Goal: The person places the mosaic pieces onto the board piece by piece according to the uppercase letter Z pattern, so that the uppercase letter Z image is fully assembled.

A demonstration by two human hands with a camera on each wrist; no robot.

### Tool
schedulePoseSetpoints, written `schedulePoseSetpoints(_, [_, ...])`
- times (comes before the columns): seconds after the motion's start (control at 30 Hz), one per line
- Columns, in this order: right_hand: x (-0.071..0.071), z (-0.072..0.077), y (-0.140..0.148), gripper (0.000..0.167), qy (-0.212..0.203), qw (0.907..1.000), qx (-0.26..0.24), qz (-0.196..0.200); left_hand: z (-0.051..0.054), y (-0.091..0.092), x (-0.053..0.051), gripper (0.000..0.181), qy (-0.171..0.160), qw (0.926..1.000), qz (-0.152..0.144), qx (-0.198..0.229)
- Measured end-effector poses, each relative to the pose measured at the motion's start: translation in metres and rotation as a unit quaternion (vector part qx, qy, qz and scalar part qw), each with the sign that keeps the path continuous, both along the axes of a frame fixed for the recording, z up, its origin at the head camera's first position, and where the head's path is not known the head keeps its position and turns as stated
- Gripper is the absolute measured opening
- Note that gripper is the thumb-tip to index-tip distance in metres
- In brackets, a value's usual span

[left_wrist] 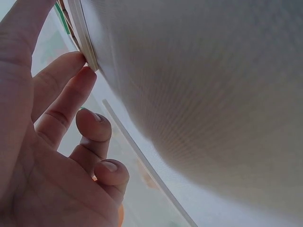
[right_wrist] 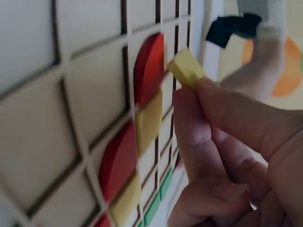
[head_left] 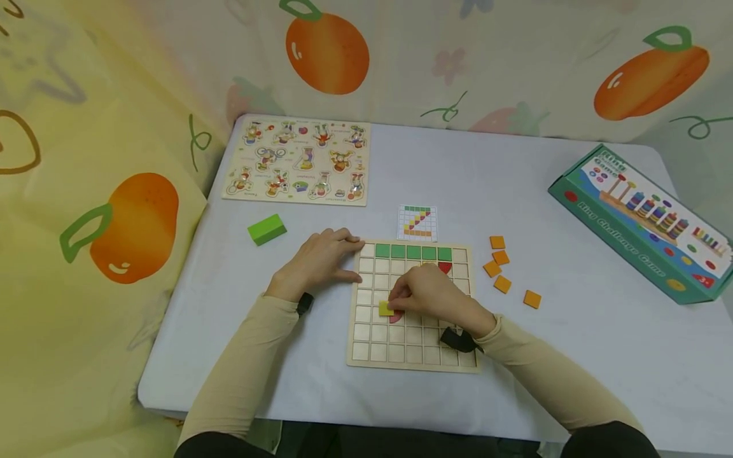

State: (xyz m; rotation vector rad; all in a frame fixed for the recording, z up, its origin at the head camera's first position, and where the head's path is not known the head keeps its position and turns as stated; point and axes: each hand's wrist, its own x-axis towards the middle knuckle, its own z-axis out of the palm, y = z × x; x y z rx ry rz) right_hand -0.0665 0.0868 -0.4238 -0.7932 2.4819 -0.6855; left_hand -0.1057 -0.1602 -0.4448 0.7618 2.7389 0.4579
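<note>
My right hand [head_left: 432, 294] pinches a yellow square tile [head_left: 385, 308] between thumb and fingertips over the wooden grid board [head_left: 413, 367]. In the right wrist view the yellow tile [right_wrist: 187, 67] is tilted, held off the grid beside a red quarter-round piece [right_wrist: 148, 68]. More red and yellow pieces lie in a diagonal, partly hidden under the hand in the head view. Green squares [head_left: 413, 252] fill part of the top row. My left hand [head_left: 317, 261] touches the board's upper left edge with its fingertips, and in the left wrist view two fingertips meet the board's edge [left_wrist: 84, 40].
A small pattern card [head_left: 417, 222] lies above the board. Several orange tiles [head_left: 502, 284] are to the right, with a green box [head_left: 641, 222] beyond. A green block [head_left: 266, 229] and a picture puzzle board [head_left: 298, 159] lie at the left.
</note>
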Motion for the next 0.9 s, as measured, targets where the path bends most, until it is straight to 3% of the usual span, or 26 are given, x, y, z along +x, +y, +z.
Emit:
schedulePoseSetpoints(0.2, [0.007, -0.002, -0.012, 0.015, 0.044, 0.9986, 0.025, 0.017, 0.002, 0.0, -0.001, 0.075, 0.0, 1.0, -0.002, 0.001])
schedulePoseSetpoints(0.53, [0.013, -0.009, -0.017, 0.017, 0.073, 0.9958, 0.055, -0.005, 0.001, 0.0, 0.002, 0.075, -0.011, 0.9999, 0.001, 0.001])
schedulePoseSetpoints(0.8, [0.006, -0.005, 0.006, 0.015, 0.102, 0.9937, -0.001, -0.048, 0.0, 0.0, 0.003, 0.074, 0.002, 1.0, -0.006, -0.006])
schedulePoseSetpoints(0.9, [-0.002, -0.001, 0.022, 0.016, 0.115, 0.9898, 0.007, -0.084, 0.002, -0.001, 0.0, 0.075, 0.003, 0.9999, -0.006, -0.009])
